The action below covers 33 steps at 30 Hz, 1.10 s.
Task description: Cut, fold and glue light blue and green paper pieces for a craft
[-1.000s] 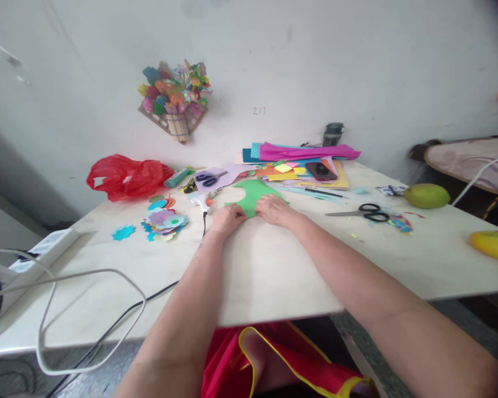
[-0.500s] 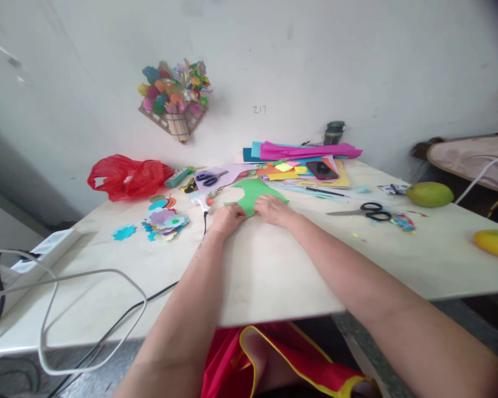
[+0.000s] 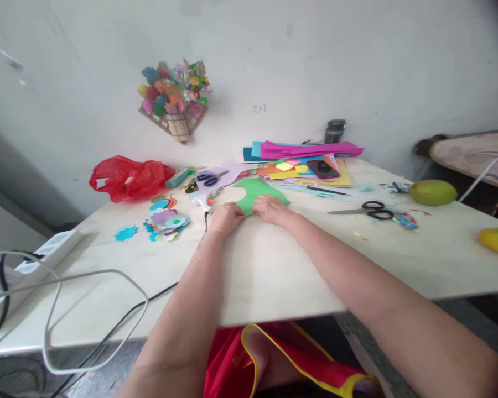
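Note:
A green sheet of craft paper [image 3: 257, 192] with a curved cut-out on its left side lies on the table in front of me. My left hand [image 3: 228, 216] is at its near left edge, fingers curled onto the paper. Close beside it, my right hand [image 3: 271, 209] has its bent fingers pressed on the near edge. Parts of the fingertips are hidden. A white glue gun [image 3: 201, 203] lies just left of my left hand, and a pile of cut paper flowers [image 3: 166, 221] sits farther left.
Black-handled scissors [image 3: 373, 210] lie to the right, with mangoes [image 3: 432, 192] beyond. Purple scissors [image 3: 208, 178], a red plastic bag [image 3: 128, 178] and stacked coloured paper [image 3: 311, 149] with a phone [image 3: 322, 169] line the back. A power strip [image 3: 52, 251] and cables are at left.
Both hands stay on the green paper with hardly any movement. The whole view has shifted very slightly.

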Tool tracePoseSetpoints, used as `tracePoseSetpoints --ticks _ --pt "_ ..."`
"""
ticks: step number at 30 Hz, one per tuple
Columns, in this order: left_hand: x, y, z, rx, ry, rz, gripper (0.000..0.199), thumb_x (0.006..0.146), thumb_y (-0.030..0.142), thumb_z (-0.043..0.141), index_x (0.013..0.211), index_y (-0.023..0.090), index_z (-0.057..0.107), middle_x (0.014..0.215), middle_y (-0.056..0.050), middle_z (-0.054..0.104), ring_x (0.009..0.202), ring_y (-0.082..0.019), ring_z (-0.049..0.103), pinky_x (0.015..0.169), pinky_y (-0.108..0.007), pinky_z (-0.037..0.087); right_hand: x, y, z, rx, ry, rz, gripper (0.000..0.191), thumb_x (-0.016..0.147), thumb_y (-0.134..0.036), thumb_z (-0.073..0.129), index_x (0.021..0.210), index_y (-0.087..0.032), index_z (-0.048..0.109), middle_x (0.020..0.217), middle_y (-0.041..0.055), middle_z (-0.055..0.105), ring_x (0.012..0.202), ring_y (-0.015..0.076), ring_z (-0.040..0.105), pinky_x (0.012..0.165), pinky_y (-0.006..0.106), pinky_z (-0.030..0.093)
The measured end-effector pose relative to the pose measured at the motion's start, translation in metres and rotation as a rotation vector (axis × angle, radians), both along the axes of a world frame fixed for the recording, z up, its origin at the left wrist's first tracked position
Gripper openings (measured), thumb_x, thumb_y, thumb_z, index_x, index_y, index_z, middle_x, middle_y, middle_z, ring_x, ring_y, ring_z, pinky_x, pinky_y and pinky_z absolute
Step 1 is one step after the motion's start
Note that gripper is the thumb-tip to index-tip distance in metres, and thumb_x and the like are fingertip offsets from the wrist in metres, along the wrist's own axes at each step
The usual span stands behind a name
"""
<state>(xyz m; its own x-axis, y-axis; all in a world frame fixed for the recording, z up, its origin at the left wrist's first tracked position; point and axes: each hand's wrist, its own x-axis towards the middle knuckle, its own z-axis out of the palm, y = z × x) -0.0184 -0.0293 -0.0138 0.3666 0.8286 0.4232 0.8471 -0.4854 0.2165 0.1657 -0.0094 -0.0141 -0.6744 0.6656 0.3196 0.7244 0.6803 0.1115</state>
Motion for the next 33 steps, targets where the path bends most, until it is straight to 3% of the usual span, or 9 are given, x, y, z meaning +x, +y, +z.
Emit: tracePoseSetpoints --ticks 8,15,28,33 --pt "-0.001 0.001 0.001 -0.075 -0.076 0.015 0.009 0.065 0.022 0.06 0.069 0.018 0.067 0.073 -0.002 0.065 0.066 -0.013 0.057 0.063 -0.022 0.042 -0.007 0.001 -0.004 -0.042 0.155 0.023 0.013 0.08 -0.019 0.054 0.081 -0.019 0.067 0.083 0.0032 0.063 0.084 0.0158 0.052 0.07 0.025 0.036" --pt "-0.002 -0.003 0.011 -0.2 -0.079 0.142 0.01 0.063 0.023 0.062 0.069 0.016 0.067 0.067 -0.002 0.065 0.062 -0.013 0.056 0.058 -0.022 0.041 -0.007 0.011 -0.014 -0.102 0.264 0.021 0.008 0.076 -0.021 0.059 0.078 -0.02 0.067 0.08 0.0015 0.062 0.081 0.0143 0.052 0.066 0.023 0.036" --pt "-0.01 -0.001 0.014 -0.255 -0.023 0.184 0.013 0.061 0.022 0.062 0.07 0.016 0.069 0.065 -0.002 0.064 0.062 -0.013 0.055 0.056 -0.021 0.04 -0.014 0.01 -0.013 -0.164 0.311 0.013 0.008 0.074 -0.021 0.061 0.076 -0.018 0.068 0.079 0.0022 0.062 0.077 0.0139 0.053 0.061 0.022 0.034" --pt "-0.009 -0.007 0.02 -0.308 -0.07 0.187 0.011 0.06 0.019 0.063 0.069 0.015 0.068 0.064 -0.002 0.064 0.06 -0.012 0.054 0.055 -0.02 0.039 -0.019 0.007 -0.013 -0.165 0.35 0.071 0.006 0.073 -0.021 0.062 0.076 -0.019 0.068 0.079 0.0018 0.062 0.077 0.0137 0.052 0.064 0.022 0.034"
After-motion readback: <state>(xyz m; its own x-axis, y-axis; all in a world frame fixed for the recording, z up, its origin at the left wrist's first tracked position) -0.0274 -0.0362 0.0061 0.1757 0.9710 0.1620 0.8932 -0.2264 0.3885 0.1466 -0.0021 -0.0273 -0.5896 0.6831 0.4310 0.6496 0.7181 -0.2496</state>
